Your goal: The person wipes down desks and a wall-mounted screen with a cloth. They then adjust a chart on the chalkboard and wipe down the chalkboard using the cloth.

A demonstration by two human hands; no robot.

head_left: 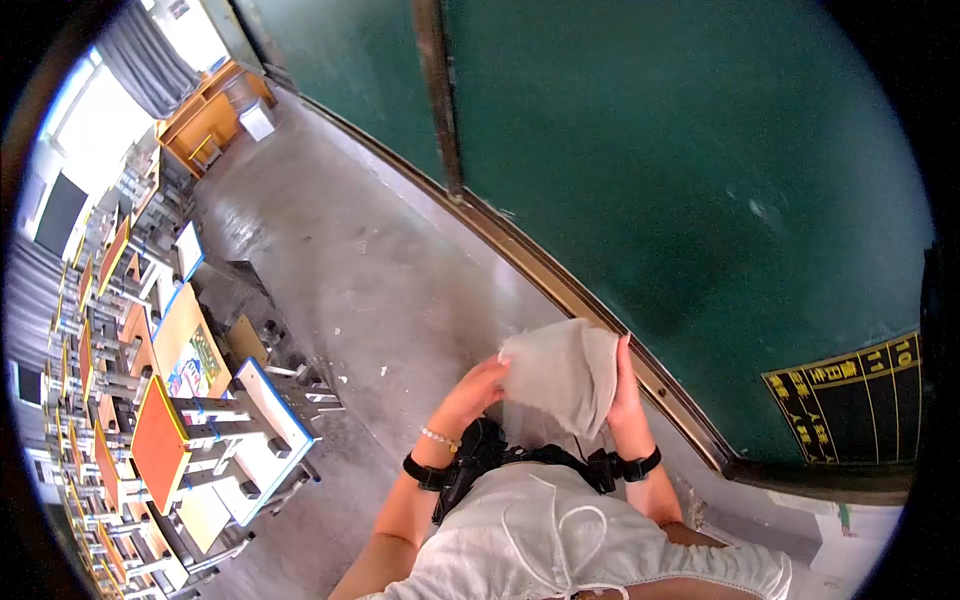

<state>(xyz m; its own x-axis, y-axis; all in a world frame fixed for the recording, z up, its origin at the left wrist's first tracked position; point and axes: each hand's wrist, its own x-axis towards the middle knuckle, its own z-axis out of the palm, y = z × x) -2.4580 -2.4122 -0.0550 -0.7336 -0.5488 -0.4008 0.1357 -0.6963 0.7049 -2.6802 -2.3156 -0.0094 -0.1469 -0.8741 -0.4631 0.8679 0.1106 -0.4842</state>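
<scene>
A folded light grey cloth [555, 375] is held up in front of my body, its layers showing at the right edge. My right hand [627, 395] grips it along that right side, the thumb side uppermost. On the opposite side my left hand [475, 390] has its fingers closed at the cloth's left edge, with the fingertips partly behind it. Just past the cloth runs the ledge [580, 305] of a green chalkboard [680, 160]; the cloth appears in front of it, and I cannot tell whether they touch.
Desks with stools [160, 445] stacked upside down or on top fill the left side. A bright printed packet [197, 367] lies on one desk. Grey floor [320, 230] stretches along the board to a wooden cabinet [200, 115] by the window. Yellow writing [850, 400] marks the board's right end.
</scene>
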